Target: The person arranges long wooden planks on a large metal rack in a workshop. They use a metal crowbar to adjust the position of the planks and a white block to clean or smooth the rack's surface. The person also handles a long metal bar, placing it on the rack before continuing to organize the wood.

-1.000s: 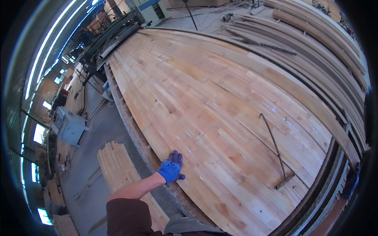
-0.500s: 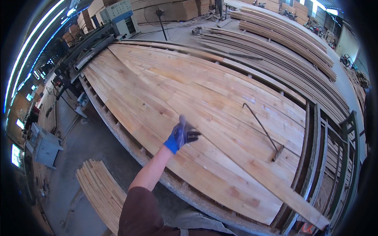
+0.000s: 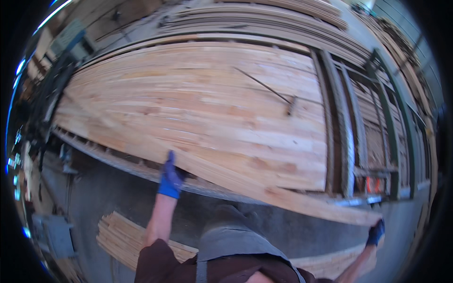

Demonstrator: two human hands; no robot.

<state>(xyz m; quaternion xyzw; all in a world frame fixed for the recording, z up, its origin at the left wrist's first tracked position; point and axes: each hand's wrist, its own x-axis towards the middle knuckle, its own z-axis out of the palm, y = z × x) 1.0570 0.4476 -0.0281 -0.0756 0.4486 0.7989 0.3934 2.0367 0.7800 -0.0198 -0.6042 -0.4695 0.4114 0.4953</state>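
A long, narrow wooden board [image 3: 321,206] lies slantwise over the near side of a bed of laid planks [image 3: 203,104], its right end jutting past the bed's near edge. At that end my right hand [image 3: 376,231], in a dark glove, is closed around the board. My left hand [image 3: 171,177], in a blue and purple glove, grips the board's near edge with the thumb on top; its fingers are mostly hidden underneath. Farther back on the planks rests a thin metal rod [image 3: 264,86] with a short crosspiece at its right end.
Green metal framing [image 3: 396,127] stands right of the bed. On the floor near me are a pile of boards [image 3: 118,236] at left and another [image 3: 325,263] at right. Long timber stacks [image 3: 278,30] lie beyond the bed. A grey cabinet [image 3: 52,236] is at far left.
The board has swung toward me, off the middle of the planks to their near edge. My left hand has taken hold of it; my right hand has come into view on its end.
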